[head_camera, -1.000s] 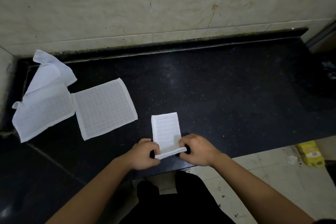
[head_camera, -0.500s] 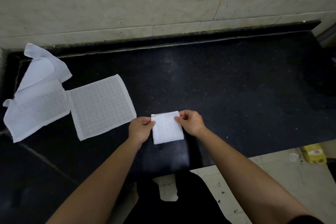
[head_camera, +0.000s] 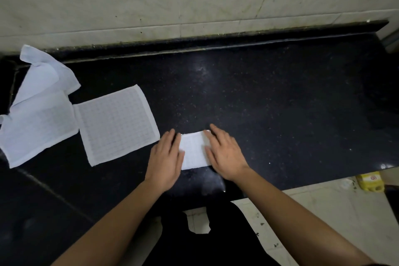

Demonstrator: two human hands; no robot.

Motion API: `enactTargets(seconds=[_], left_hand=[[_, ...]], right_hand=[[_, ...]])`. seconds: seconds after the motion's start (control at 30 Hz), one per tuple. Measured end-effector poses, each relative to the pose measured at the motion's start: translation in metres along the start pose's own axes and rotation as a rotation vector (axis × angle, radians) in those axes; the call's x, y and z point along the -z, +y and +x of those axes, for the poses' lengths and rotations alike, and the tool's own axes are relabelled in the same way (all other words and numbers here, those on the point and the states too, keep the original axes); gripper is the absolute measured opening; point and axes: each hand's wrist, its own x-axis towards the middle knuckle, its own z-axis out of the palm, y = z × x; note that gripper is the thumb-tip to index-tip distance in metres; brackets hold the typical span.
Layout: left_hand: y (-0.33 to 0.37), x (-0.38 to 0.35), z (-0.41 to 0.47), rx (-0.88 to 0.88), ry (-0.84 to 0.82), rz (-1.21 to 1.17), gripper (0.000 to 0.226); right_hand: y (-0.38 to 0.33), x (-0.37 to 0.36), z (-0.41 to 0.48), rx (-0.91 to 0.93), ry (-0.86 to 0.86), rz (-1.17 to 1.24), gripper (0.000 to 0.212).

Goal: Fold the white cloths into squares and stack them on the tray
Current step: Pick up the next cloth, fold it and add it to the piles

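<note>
Both flat palms — left hand point(head_camera: 165, 157), right hand point(head_camera: 224, 153) — press small folded white waffle cloth point(head_camera: 193, 150); smooth outward, keep edges aligned.

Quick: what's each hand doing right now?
Left hand: open, fingers flat at the folded cloth's left edge.
Right hand: open, flat on its right side.

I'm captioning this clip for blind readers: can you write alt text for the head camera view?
A person's left hand and right hand press flat on the sides of a small folded white cloth on a black counter. Left of it lie a flat unfolded white cloth and, farther left, a rumpled white cloth.
</note>
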Motion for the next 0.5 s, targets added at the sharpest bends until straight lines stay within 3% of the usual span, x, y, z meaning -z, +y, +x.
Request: enactTargets(seconds=[0.07, 0.17, 0.33, 0.5], left_hand=[[-0.004, -0.003, -0.008, -0.156, -0.183, 0.159, 0.061], [-0.010, -0.003, 0.001, -0.177, -0.382, 0.281, 0.072], [-0.020, -0.001, 0.020, -0.226, -0.504, 0.294, 0.081], [-0.026, -0.001, 0.023, -0.225, -0.569, 0.290, 0.090]], right_hand=[[0.004, -0.010, -0.004, 0.123, -0.156, -0.136, 0.065], [0.014, -0.020, -0.001, 0.201, -0.263, -0.349, 0.076], [0.021, -0.018, 0.007, 0.123, -0.392, -0.396, 0.091], [0.015, -0.015, 0.014, 0.086, -0.464, -0.397, 0.093]])
